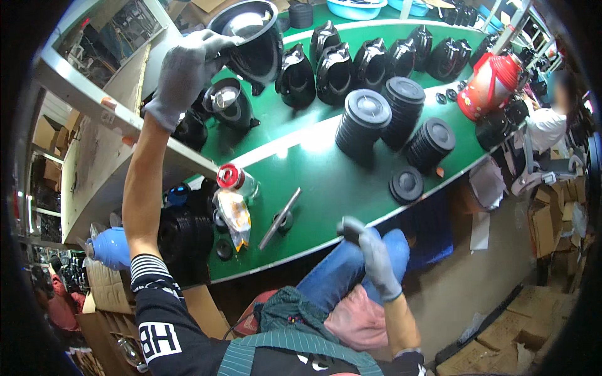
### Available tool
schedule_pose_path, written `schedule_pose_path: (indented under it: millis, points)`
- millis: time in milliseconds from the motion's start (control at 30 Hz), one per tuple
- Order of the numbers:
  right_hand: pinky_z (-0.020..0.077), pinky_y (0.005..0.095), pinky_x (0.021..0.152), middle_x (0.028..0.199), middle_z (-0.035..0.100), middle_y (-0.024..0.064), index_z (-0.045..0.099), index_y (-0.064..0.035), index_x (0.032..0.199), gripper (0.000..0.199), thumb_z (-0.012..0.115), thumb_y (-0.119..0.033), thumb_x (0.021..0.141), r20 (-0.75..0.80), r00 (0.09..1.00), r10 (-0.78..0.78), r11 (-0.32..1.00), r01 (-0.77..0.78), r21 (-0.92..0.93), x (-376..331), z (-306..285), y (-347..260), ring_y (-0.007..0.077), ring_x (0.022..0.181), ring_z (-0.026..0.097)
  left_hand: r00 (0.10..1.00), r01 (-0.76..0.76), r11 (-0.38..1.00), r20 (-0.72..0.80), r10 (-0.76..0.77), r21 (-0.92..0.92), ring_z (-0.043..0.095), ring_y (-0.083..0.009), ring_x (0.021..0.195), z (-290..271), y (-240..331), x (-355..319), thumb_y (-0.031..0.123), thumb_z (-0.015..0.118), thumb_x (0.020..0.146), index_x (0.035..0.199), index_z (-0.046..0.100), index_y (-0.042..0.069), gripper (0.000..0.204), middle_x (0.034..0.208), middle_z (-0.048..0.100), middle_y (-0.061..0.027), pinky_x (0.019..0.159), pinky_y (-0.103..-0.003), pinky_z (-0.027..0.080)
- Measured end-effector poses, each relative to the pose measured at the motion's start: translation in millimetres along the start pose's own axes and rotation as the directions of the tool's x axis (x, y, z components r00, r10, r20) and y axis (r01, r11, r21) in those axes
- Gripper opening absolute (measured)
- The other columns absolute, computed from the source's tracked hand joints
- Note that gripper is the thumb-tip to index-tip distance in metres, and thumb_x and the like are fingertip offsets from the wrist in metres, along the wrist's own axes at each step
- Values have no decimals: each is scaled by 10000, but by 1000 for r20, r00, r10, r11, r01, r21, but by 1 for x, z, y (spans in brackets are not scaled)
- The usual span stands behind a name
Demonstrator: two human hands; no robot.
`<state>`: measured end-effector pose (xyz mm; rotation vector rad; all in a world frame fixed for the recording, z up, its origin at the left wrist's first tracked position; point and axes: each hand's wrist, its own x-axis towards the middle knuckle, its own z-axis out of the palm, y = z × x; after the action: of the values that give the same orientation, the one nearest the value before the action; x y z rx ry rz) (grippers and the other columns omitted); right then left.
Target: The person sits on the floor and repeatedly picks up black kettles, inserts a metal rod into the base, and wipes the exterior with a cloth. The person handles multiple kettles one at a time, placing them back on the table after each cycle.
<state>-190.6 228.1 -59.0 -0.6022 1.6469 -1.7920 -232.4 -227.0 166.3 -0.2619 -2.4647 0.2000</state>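
At the upper left, my left hand [183,75], in a grey glove, is closed on the edge of a glossy black rounded shell [266,53] with a wide rim. It is raised over the green table, tilted, with its hollow side upward. Below it stands another glossy black shell [233,109]. My right hand [377,260], gloved too, hovers above my lap by the table's front edge. Its fingers look stretched out, with darker, blurred tips; I cannot make out anything held. Nearest to it on the table is a short stack of black round lids [406,185].
Several black shells [334,72] stand in rows behind tall stacks of black discs [364,119]. A red thermos [489,84] is at the right. A metal rod [280,218], a red-lidded jar [237,178] and a crumpled packet [233,216] lie nearer. A metal frame post [106,109] borders the left.
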Motion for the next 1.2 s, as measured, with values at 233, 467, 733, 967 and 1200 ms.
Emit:
schedule_pose_path:
  millis: [233,467,733,967,1200]
  points:
    - [409,533,1202,1608,478,208,557,-96,1531,797,886,-226,817,291,714,-637,253,551,-796,28,44,-124,436,1495,452,963,-129,932,180,199,-339,723,-306,981,-66,159,-80,99,760,838,1074,749,112,237,1009,723,-87,858,-430,599]
    - [533,492,1099,1441,642,191,667,-46,997,418,937,-66,679,181,811,-556,499,500,-708,-71,31,-66,408,1365,609,969,-114,691,73,235,-714,699,-306,1164,-62,258,-146,68,780,835,1231,757,89,397,1193,742,-107,1057,-473,546]
    - [551,397,1093,1491,641,216,735,-14,1054,441,951,73,680,-440,840,-318,947,267,-176,-162,35,-18,291,1349,649,807,576,215,505,-306,-789,564,-258,1438,11,316,-286,51,799,911,1591,465,-47,764,1563,577,-183,1224,-397,427]
    - [503,437,1148,1562,576,228,787,-17,982,380,921,112,650,-417,871,-260,965,255,-67,-173,49,-11,333,1413,593,716,494,-56,442,-540,-868,734,-241,1109,22,334,-251,189,808,898,1285,713,-78,479,1202,753,-171,1022,-365,567]
    - [512,321,1053,1419,673,136,746,20,1218,320,766,-171,962,-79,995,-63,995,56,-84,-112,-42,0,194,1217,665,889,370,572,101,-446,-732,767,-322,1049,26,297,-252,188,778,867,1175,779,-12,368,1142,781,-185,954,-416,594]
